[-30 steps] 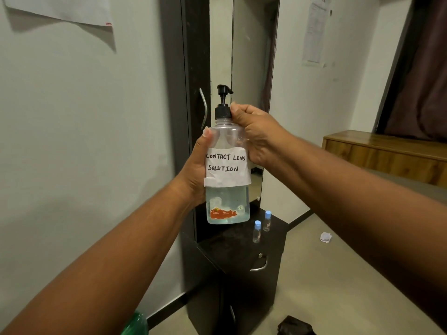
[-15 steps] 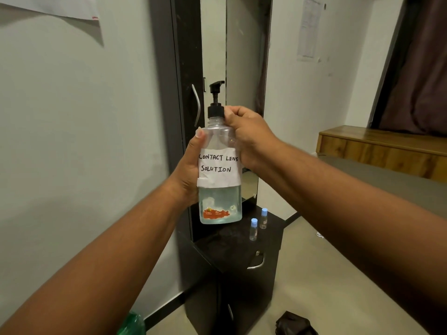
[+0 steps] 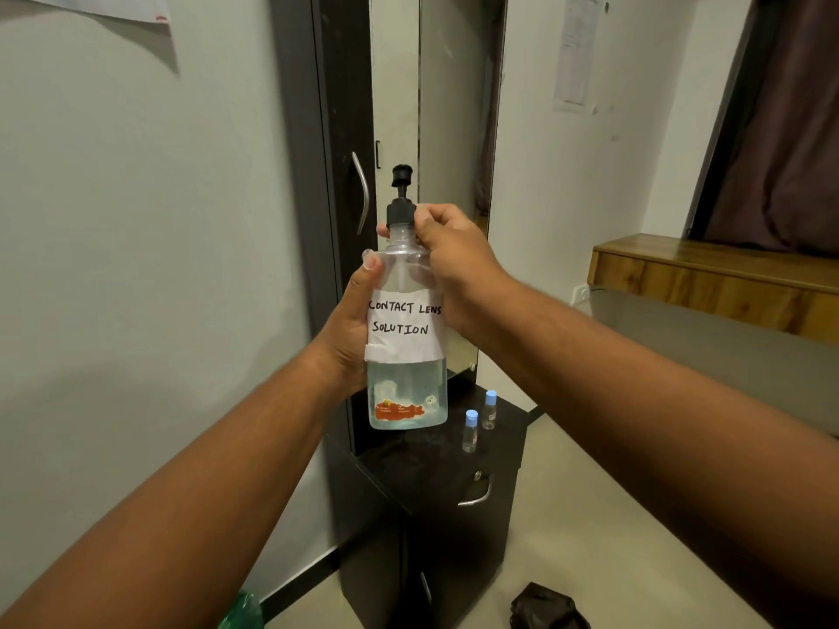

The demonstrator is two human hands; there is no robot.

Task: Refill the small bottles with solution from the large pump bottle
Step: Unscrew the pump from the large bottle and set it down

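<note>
I hold a clear large pump bottle [image 3: 407, 392] upright in the air, labelled "CONTACT LENS SOLUTION" and roughly a third full of liquid. My left hand [image 3: 349, 329] grips its body from the left, thumb up on the shoulder. My right hand [image 3: 447, 247] pinches the black pump collar [image 3: 400, 214] at the neck. Two small clear bottles with blue caps, one nearer [image 3: 470, 431] and one farther [image 3: 489, 409], stand upright on the black cabinet top [image 3: 422, 469] below and right of the big bottle.
The black cabinet has a drawer handle [image 3: 476, 497] and a tall mirror [image 3: 436, 129] above it. A wooden ledge [image 3: 708, 279] runs along the right wall. A dark crumpled object [image 3: 547, 608] lies on the floor, and something green [image 3: 240, 612] shows at the bottom left.
The pump head has turned, its nozzle no longer pointing to the right. The view has shifted slightly; both hands keep their grips on the bottle.
</note>
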